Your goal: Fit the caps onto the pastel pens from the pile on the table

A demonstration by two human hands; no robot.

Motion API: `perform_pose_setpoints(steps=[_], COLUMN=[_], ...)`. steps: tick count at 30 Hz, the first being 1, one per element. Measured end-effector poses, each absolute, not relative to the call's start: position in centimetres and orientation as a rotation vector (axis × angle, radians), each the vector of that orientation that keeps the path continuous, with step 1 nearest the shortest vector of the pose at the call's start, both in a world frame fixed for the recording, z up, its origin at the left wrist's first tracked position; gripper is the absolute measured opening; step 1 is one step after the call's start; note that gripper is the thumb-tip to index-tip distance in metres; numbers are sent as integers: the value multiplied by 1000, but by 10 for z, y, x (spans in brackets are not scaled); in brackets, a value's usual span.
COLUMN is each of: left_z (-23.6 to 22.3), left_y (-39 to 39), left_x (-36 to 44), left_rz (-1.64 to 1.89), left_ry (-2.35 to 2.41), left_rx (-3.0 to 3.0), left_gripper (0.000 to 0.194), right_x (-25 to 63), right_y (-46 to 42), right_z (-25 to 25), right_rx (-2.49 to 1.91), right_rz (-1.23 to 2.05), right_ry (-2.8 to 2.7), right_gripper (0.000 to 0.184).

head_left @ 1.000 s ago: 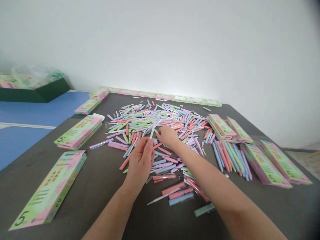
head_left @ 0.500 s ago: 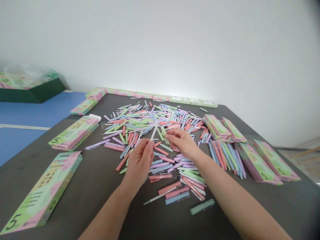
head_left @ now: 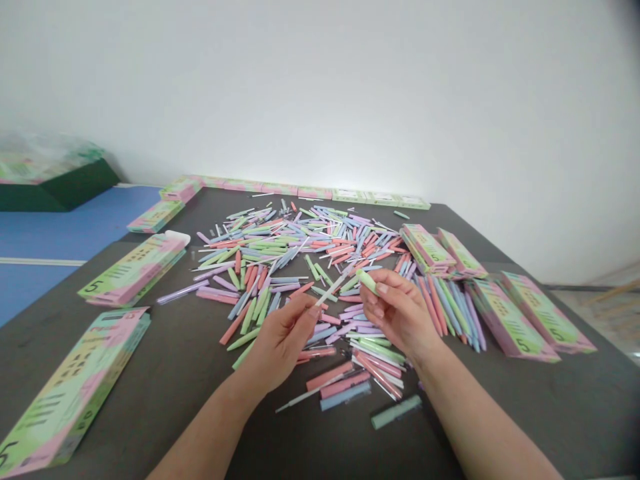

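My left hand (head_left: 286, 341) pinches a thin white pen refill (head_left: 334, 289), its free end slanting up and to the right. Between the fingertips of my right hand (head_left: 400, 312) is a short light green pen barrel piece (head_left: 367, 281), tilted, with its far end close to the refill's tip. I cannot tell whether the two touch. Beneath both hands spreads a loose heap of pen parts (head_left: 280, 243) in green, pink, blue and purple. Nearer me lie a white refill (head_left: 305, 398), a blue barrel piece (head_left: 345, 397) and a grey-green piece (head_left: 396, 412).
Printed pen boxes line the left side (head_left: 75, 380), the back edge (head_left: 280, 189) and the right side (head_left: 515, 320) of the dark table (head_left: 190, 407). A row of pens (head_left: 453, 310) lies beside the right boxes. A dark green tray (head_left: 60, 187) rests on a blue surface at far left.
My right hand has picked up the green barrel piece from the heap and drawn it back to the right. My left hand, still gripping the refill, has shifted slightly right and lower.
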State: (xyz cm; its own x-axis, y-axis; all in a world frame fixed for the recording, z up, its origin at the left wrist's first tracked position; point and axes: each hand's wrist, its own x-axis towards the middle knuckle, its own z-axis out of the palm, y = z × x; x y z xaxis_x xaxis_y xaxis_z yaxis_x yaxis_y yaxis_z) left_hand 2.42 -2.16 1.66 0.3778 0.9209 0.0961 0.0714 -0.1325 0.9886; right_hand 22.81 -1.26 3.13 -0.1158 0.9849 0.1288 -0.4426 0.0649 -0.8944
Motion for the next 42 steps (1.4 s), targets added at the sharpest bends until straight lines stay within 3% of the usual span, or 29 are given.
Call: perform_pose_setpoints(steps=[16,42], left_z=[17,20], left_y=[-22,-21], left_x=[26,27], left_rz=[785,645], left_ry=[974,980], left_rx=[1744,1864], left_gripper=[31,33], right_x=[258,270], right_y=[-15,-18], right_z=[46,45], right_rx=[-793,-766], right_rz=[974,948], right_ry=[-1180,-1361], right_gripper=[13,15])
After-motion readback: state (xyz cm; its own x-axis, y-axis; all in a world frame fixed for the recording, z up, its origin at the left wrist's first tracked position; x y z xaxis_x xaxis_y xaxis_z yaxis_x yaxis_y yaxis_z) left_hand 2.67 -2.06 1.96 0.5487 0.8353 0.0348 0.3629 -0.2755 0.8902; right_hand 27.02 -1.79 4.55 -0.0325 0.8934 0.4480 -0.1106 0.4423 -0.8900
